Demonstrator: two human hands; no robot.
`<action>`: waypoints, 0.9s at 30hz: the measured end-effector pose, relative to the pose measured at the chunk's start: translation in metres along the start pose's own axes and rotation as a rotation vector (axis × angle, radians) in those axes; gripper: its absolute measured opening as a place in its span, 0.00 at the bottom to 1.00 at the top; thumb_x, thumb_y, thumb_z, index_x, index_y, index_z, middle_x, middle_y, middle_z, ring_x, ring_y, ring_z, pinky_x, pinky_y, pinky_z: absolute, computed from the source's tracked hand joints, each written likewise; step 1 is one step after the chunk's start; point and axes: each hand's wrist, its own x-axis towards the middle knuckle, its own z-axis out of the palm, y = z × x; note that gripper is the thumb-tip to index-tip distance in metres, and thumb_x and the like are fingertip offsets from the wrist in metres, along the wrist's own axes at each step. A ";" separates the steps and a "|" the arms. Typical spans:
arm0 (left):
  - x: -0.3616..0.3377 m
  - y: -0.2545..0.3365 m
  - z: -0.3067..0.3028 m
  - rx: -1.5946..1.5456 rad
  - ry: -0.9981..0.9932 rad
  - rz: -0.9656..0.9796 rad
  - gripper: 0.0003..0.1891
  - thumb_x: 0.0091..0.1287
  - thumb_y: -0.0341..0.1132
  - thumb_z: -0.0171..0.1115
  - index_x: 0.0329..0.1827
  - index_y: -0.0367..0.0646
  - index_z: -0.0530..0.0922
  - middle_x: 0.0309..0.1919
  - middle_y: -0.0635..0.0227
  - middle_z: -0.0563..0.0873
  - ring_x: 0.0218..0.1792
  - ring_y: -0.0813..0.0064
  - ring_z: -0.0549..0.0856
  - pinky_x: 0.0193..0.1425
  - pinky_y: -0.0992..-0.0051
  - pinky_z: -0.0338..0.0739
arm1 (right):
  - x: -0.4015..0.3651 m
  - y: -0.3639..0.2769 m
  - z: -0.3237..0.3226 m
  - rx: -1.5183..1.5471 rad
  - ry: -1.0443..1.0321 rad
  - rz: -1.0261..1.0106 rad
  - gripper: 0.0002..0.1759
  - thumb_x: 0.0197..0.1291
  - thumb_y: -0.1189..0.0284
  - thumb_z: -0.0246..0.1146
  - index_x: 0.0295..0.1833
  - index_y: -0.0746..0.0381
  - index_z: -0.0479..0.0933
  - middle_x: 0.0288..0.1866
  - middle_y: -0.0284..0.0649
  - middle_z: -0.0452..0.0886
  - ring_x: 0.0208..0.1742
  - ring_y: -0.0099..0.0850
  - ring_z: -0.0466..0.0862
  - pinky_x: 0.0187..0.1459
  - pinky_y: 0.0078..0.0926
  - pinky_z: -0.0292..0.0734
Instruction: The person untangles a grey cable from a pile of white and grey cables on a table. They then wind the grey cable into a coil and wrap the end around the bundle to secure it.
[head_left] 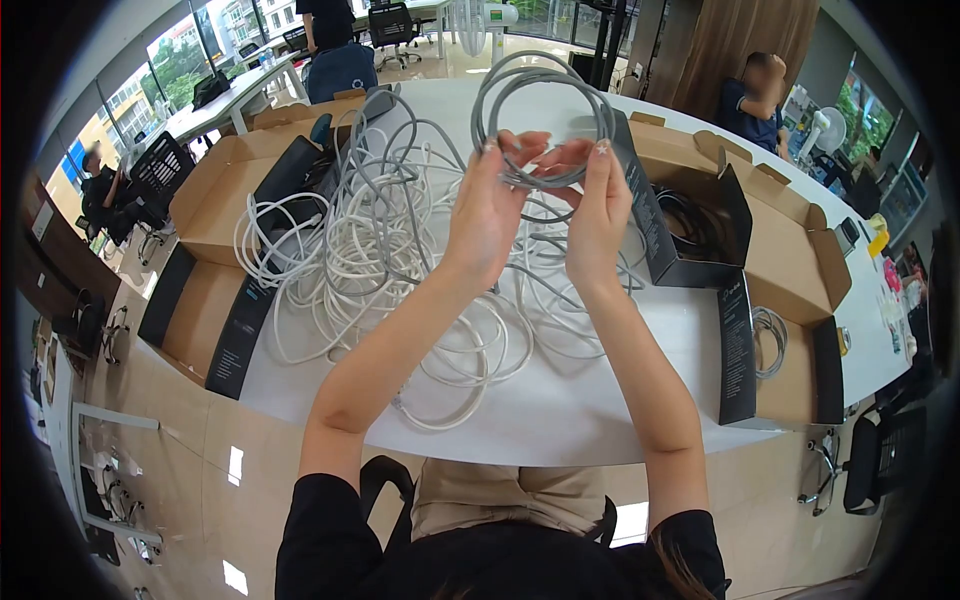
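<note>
Above the table (675, 350), the left hand (487, 215) and right hand (600, 220) share a grip around the gray coil (545, 182), apparently to keep its loops bundled, off the white cables (365, 255).

Bright daylight from windows (172, 72), warped edges, distance perhaps soft

We take this for a shared office: on the far left a long white desk (240, 90) runs below tall windows (172, 68), a black wheeled chair (162, 172) stands at left and another wheeled chair (872, 462) at near right, a fan (826, 132) is at far right, and glossy tiles (190, 440) floor the room.
</note>
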 end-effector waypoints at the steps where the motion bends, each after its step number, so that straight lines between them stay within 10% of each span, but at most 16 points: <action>1: -0.001 -0.001 0.000 0.020 -0.041 -0.004 0.13 0.70 0.40 0.41 0.52 0.46 0.65 0.49 0.62 0.76 0.54 0.73 0.71 0.62 0.68 0.59 | 0.001 -0.002 -0.003 0.051 0.016 0.027 0.18 0.69 0.61 0.43 0.37 0.65 0.70 0.29 0.38 0.78 0.30 0.21 0.78 0.33 0.18 0.75; 8: 0.002 0.032 0.004 0.313 -0.198 0.084 0.28 0.60 0.31 0.47 0.65 0.38 0.57 0.48 0.58 0.76 0.52 0.67 0.76 0.61 0.65 0.66 | 0.011 -0.006 -0.014 0.160 -0.127 0.060 0.17 0.68 0.62 0.46 0.34 0.64 0.70 0.14 0.29 0.64 0.17 0.18 0.69 0.21 0.15 0.64; 17: -0.007 0.076 0.024 0.565 -0.199 -0.126 0.20 0.72 0.43 0.42 0.56 0.35 0.67 0.20 0.71 0.71 0.19 0.84 0.70 0.23 0.85 0.64 | 0.000 -0.039 -0.002 -0.296 -0.101 -0.156 0.17 0.67 0.67 0.49 0.29 0.66 0.73 0.13 0.27 0.65 0.10 0.13 0.60 0.13 0.14 0.55; 23: -0.004 0.066 0.015 0.586 -0.348 0.242 0.27 0.67 0.55 0.45 0.51 0.37 0.71 0.25 0.67 0.75 0.24 0.80 0.76 0.29 0.83 0.69 | -0.010 -0.045 0.002 -0.172 0.004 -0.226 0.15 0.67 0.68 0.48 0.30 0.65 0.71 0.13 0.27 0.64 0.10 0.12 0.60 0.13 0.12 0.56; 27: 0.016 0.075 -0.008 0.989 -0.606 0.460 0.28 0.62 0.57 0.53 0.50 0.38 0.72 0.41 0.64 0.81 0.47 0.67 0.79 0.56 0.66 0.68 | -0.004 -0.070 -0.005 0.057 0.059 -0.186 0.16 0.68 0.64 0.47 0.31 0.64 0.69 0.11 0.28 0.62 0.09 0.13 0.58 0.12 0.12 0.55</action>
